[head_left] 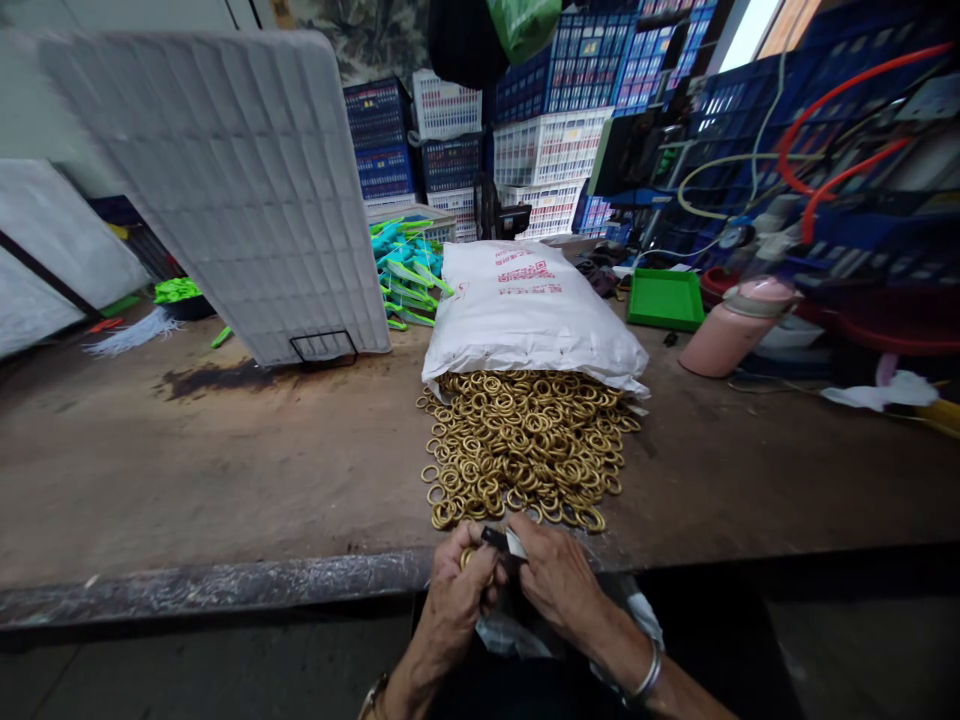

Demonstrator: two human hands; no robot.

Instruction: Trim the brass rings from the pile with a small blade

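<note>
At the table's front edge, my left hand [459, 585] is closed, its fingers pinching a gold-coloured ring [466, 558]. Close against it, my right hand [559, 580] grips a small flat black tool [493, 538] with a whitish part [516, 544] by the fingers. The tool's tip lies beside the ring; its exact kind is unclear. Just beyond both hands spreads a heap of loose gold rings [525, 450], spilling from the mouth of a white woven sack [525, 310] with red print. Below the hands, some clear plastic [517, 635] shows in the lap.
A tall white ribbed panel [247, 200] leans on a wire stand at left. Teal and green plastic pieces [409, 270] lie behind it. To the right are a green tray [664, 300] and a pink bottle [731, 335]. Stacked crates [551, 145] stand behind.
</note>
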